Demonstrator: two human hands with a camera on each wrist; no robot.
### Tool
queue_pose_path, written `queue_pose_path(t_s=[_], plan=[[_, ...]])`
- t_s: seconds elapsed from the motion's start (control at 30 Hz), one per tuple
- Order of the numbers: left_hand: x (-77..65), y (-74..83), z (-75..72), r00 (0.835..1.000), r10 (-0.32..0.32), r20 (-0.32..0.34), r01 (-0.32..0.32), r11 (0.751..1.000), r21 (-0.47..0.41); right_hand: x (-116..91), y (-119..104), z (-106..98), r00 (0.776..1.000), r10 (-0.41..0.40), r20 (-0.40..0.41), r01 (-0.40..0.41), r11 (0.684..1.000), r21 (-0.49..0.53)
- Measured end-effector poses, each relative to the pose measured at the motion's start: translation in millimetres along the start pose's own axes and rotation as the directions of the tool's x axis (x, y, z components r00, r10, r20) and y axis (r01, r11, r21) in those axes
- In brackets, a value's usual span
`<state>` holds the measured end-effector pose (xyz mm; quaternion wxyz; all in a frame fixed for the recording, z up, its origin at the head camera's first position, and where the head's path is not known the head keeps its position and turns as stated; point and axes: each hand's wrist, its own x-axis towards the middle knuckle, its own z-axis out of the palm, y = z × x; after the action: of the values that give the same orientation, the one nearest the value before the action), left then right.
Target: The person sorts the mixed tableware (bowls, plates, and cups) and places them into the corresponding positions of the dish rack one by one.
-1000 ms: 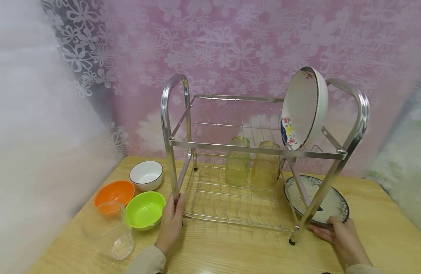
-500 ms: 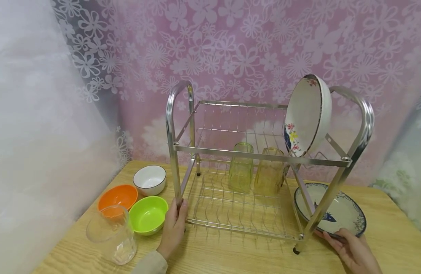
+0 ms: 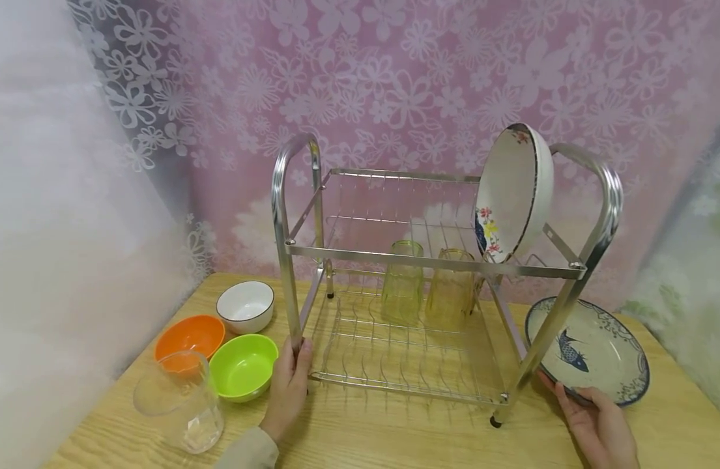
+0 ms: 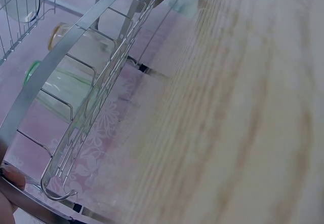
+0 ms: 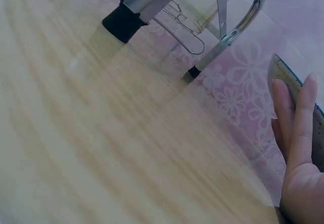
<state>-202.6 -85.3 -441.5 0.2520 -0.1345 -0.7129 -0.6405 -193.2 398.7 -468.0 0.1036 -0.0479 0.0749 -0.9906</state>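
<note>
My left hand grips the front left post of a two-tier metal dish rack. Beyond the rack's right side, my right hand holds a round plate by its near rim, thumb at the edge and fingers underneath. The plate is pale with a blue fish and a patterned border, and the rack's right post crosses in front of it. In the right wrist view, fingers lie along the plate's underside, raised off the table. A large floral bowl stands on edge in the upper tier's right end.
Upside down on the lower tier are a green glass and a yellow glass. Left of the rack sit a white bowl, an orange bowl, a green bowl and a clear glass cup on the wooden table.
My right hand has moved the plate rightward from behind the rack's post, and more of its face with the fish shows. The left hand keeps its grip on the rack.
</note>
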Motion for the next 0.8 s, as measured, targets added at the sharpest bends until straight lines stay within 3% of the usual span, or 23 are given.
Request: queue_pose_path(t_s=[0.07, 0.17, 0.33, 0.6, 0.8], plan=[[0.2, 0.5, -0.3, 1.000, 0.005, -0.006, -0.005, 1.000, -0.002, 1, 0, 2, 0.995, -0.027, -0.091, 0.031, 0.999, 0.041], [0.2, 1.6, -1.2, 1.000, -0.003, -0.016, 0.003, 1.000, 0.000, 3, 1, 3, 0.986, -0.052, -0.156, 0.069, 0.992, 0.105], [0.4, 3.4, -3.7, 1.000, -0.019, -0.025, 0.019, 1.000, 0.001, 6, 6, 3, 0.990, -0.075, -0.122, 0.091, 0.987, 0.136], [-2.9, 2.0, -1.9, 0.998, -0.027, -0.051, 0.027, 1.000, -0.003, 6, 8, 9, 0.992, -0.097, -0.085, 0.097, 0.995, 0.000], [-2.8, 3.4, 3.7, 0.998, 0.013, -0.056, -0.014, 1.000, -0.024, 8, -1, 22, 0.981, -0.120, -0.152, 0.108, 0.990, -0.086]])
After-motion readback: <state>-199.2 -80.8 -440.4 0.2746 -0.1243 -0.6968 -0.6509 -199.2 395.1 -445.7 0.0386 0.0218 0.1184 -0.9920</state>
